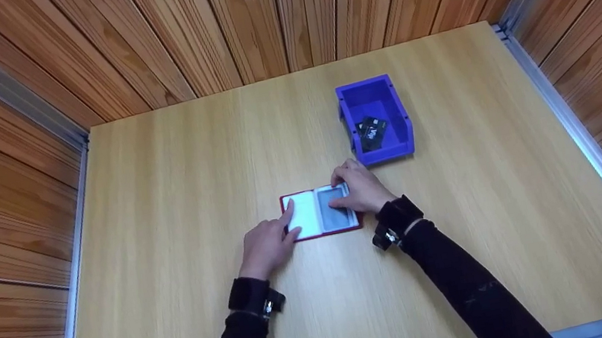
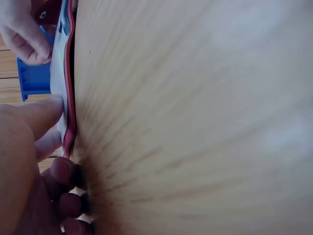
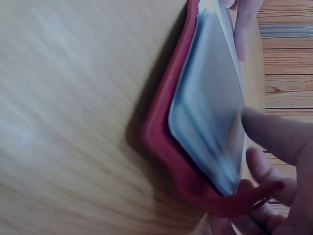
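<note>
A red card holder (image 1: 304,217) lies spread on the table, its white and bluish plastic sleeves facing up. My left hand (image 1: 268,243) is at its left side, with index finger and thumb extended onto the left page. In the left wrist view the other fingertips (image 2: 71,204) bend down beside the red edge. My right hand (image 1: 364,189) grips the right half. In the right wrist view its thumb (image 3: 274,132) lies on the stack of sleeves (image 3: 210,83), while the other fingers curl round the outer edge, by a red strap (image 3: 244,200).
Beyond the right hand stands a blue-purple bin (image 1: 367,86) with black cards (image 1: 373,131) in it. The wooden table (image 1: 175,184) is bordered by metal rails and wood-plank walls (image 1: 251,18).
</note>
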`<state>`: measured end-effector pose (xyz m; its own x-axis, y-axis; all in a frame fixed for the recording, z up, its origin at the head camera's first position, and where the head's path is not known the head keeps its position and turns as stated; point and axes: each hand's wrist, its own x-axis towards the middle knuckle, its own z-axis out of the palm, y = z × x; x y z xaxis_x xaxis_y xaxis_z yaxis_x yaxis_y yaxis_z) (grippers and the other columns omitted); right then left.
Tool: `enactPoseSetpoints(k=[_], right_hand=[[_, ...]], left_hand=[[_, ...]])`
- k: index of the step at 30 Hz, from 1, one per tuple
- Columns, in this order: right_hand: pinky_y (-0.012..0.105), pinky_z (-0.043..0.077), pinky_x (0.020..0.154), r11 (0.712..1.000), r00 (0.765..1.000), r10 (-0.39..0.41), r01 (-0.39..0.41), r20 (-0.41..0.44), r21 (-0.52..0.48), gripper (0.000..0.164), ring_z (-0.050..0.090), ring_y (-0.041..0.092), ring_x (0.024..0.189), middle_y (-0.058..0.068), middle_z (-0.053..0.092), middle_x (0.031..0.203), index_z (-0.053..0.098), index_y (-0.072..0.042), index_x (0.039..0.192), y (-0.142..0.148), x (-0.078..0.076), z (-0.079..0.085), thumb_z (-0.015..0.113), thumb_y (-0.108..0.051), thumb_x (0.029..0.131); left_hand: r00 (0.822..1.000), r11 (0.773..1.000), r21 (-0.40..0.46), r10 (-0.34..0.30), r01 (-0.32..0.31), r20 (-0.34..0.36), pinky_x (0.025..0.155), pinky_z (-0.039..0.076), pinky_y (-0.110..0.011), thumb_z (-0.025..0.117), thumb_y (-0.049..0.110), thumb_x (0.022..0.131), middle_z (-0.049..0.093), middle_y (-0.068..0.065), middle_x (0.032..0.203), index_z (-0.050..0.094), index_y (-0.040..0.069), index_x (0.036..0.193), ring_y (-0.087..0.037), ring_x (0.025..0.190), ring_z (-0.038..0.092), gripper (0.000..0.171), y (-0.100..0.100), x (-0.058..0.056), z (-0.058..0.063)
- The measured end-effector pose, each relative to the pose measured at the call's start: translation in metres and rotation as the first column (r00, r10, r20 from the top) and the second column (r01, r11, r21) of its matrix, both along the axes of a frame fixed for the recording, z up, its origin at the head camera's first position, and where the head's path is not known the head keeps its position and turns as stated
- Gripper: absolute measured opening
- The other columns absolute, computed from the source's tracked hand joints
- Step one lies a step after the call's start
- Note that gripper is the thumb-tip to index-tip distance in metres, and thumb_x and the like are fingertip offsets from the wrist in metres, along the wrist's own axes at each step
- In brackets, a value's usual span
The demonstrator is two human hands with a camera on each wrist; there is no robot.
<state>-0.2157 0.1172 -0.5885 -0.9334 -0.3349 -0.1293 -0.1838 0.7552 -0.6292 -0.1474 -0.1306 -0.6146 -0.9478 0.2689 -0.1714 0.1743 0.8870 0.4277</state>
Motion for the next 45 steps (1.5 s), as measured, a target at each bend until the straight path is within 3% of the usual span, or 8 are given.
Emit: enactPoseSetpoints(k=[3,6,12,19,30,36,41,45], right_hand=[[0.039,0.040,0.092,1.000,1.000,0.028,-0.028,0.004,0.011,0.061,0.047,0.024,0.102,0.006,0.051,0.109,0.064,-0.010,0.107,0.001,0.000,-0.002,0.092,-0.033,0.057],[0.039,0.040,0.094,0.998,0.999,0.053,-0.053,-0.008,0.042,0.073,0.048,0.024,0.104,0.006,0.051,0.111,0.065,-0.011,0.111,0.001,0.001,-0.002,0.095,-0.036,0.050],[0.040,0.039,0.095,0.994,0.995,0.078,-0.074,-0.055,0.078,0.073,0.048,0.024,0.108,0.004,0.053,0.111,0.065,-0.013,0.113,0.001,0.004,-0.004,0.094,-0.040,0.051],[0.040,0.039,0.095,0.996,0.994,0.075,-0.071,-0.078,0.050,0.071,0.048,0.024,0.108,0.003,0.054,0.111,0.066,-0.013,0.114,0.002,0.006,-0.006,0.093,-0.039,0.054],[0.039,0.040,0.092,0.994,0.985,0.091,-0.081,-0.149,0.070,0.070,0.049,0.023,0.106,0.002,0.054,0.111,0.068,-0.014,0.115,0.002,0.011,-0.006,0.091,-0.042,0.055],[0.040,0.041,0.094,0.997,0.996,0.056,-0.052,-0.074,0.055,0.069,0.048,0.024,0.108,0.006,0.050,0.115,0.065,-0.009,0.108,0.000,0.007,-0.005,0.094,-0.037,0.052],[0.038,0.038,0.096,0.997,1.000,0.018,-0.019,0.022,0.071,0.068,0.044,0.027,0.108,0.009,0.043,0.116,0.060,-0.004,0.098,-0.003,0.002,-0.001,0.095,-0.034,0.049],[0.038,0.038,0.094,0.997,0.999,-0.004,0.000,0.050,0.073,0.062,0.041,0.027,0.108,0.009,0.042,0.115,0.058,-0.003,0.091,-0.005,-0.001,0.002,0.094,-0.037,0.053]], left_hand=[[1.000,1.000,0.001,-0.004,0.004,-0.028,0.066,0.041,-0.035,0.053,0.048,0.095,0.060,-0.004,0.077,0.032,0.031,0.149,-0.019,0.071,0.050,0.060,0.000,0.000,-0.001],[0.998,1.000,-0.002,-0.011,0.011,-0.057,0.063,0.041,-0.035,0.054,0.047,0.094,0.060,-0.005,0.075,0.034,0.030,0.148,-0.019,0.068,0.051,0.060,0.000,0.001,-0.002],[0.999,1.000,-0.010,-0.020,0.019,-0.049,0.061,0.038,-0.033,0.053,0.047,0.095,0.054,-0.002,0.071,0.033,0.029,0.149,-0.018,0.067,0.048,0.060,0.001,0.000,-0.002],[1.000,1.000,-0.006,-0.011,0.011,-0.024,0.063,0.036,-0.032,0.052,0.048,0.095,0.051,0.000,0.070,0.031,0.030,0.149,-0.018,0.067,0.046,0.061,0.001,0.000,-0.002],[1.000,1.000,-0.002,-0.004,0.004,-0.023,0.067,0.040,-0.034,0.051,0.049,0.095,0.056,-0.002,0.075,0.030,0.031,0.149,-0.019,0.070,0.049,0.060,0.000,0.000,-0.002],[0.998,1.000,-0.022,-0.019,0.018,-0.058,0.068,0.043,-0.038,0.051,0.047,0.095,0.064,-0.005,0.082,0.033,0.030,0.149,-0.021,0.076,0.056,0.059,0.000,0.001,-0.002],[1.000,1.000,-0.015,-0.009,0.009,-0.024,0.067,0.039,-0.035,0.052,0.048,0.095,0.059,-0.002,0.075,0.032,0.031,0.149,-0.020,0.072,0.051,0.060,0.001,0.000,0.000],[1.000,1.000,-0.005,-0.004,0.004,-0.006,0.068,0.038,-0.034,0.052,0.047,0.095,0.056,-0.001,0.073,0.032,0.031,0.149,-0.019,0.072,0.049,0.060,0.001,0.000,0.001]])
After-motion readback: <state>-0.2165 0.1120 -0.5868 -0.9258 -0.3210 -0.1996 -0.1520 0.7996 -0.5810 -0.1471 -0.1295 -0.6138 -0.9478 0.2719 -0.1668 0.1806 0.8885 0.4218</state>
